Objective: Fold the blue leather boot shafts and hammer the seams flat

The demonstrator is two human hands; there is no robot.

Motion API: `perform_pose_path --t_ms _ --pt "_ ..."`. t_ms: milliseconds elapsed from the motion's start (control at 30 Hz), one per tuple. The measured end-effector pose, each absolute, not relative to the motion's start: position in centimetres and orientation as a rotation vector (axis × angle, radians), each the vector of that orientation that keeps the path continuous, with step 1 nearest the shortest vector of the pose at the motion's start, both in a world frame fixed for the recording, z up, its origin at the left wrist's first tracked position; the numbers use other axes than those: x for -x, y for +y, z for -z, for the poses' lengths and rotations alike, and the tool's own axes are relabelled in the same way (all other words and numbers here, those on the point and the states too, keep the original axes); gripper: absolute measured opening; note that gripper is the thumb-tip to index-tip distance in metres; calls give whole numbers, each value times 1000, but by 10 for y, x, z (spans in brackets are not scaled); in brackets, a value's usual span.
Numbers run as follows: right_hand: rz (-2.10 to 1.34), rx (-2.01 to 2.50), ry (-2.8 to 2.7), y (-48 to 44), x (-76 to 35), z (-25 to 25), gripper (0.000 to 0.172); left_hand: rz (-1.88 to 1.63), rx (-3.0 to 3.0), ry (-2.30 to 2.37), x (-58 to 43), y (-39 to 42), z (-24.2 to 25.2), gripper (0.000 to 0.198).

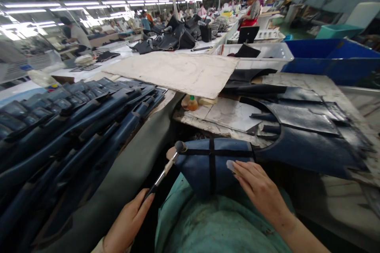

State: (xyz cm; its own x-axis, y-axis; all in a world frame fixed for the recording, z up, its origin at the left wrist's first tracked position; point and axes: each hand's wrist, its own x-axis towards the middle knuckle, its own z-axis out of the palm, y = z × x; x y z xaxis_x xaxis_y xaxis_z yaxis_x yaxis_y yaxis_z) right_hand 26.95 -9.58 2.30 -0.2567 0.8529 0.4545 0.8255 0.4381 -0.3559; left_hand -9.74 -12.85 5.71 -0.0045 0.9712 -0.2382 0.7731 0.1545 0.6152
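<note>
A blue leather piece (197, 168) with crossed black straps lies over my lap, in front of the worktable. My left hand (129, 215) grips the dark handle of a hammer (162, 176), whose round head rests at the piece's upper left corner. On the right side of the piece is my right hand (258, 185), its fingers closed around a small whitish flat tool (230, 165). A green cloth (219, 225) covers my lap below the piece.
Rows of blue leather parts (74, 126) fill the left. More blue panels (308, 138) lie at right. Ahead are a cream board (178, 69), a small bottle (192, 104), a white bin (282, 53) and a blue bin (329, 63). A person (253, 10) stands beyond.
</note>
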Motion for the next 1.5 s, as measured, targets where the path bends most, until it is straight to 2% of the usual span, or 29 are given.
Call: perform_pose_path --t_ms 467,667,833,1000,1133,1300,1500 --pt "-74 1424 -2102 -96 -268 -23 33 -323 -1735 1617 64 -110 -72 35" --pt "-72 1448 -2098 -98 -268 -25 32 -154 -1747 1532 49 -101 -75 36" --pt "-53 1449 -2087 -97 -266 -27 33 -297 -1733 1535 53 -103 -79 36" --pt "-56 1445 -2111 -97 -265 -27 32 -196 -1731 1554 52 -107 -74 34" --pt "-62 1442 -2113 -98 -265 -27 33 -344 -1778 1571 51 -108 -73 34" --pt "-48 1436 -2099 -99 -265 -26 34 -152 -1785 1579 46 -102 -76 35" --pt "-56 1448 -2095 -100 -265 -26 32 -278 -1802 1545 39 -97 -79 36"
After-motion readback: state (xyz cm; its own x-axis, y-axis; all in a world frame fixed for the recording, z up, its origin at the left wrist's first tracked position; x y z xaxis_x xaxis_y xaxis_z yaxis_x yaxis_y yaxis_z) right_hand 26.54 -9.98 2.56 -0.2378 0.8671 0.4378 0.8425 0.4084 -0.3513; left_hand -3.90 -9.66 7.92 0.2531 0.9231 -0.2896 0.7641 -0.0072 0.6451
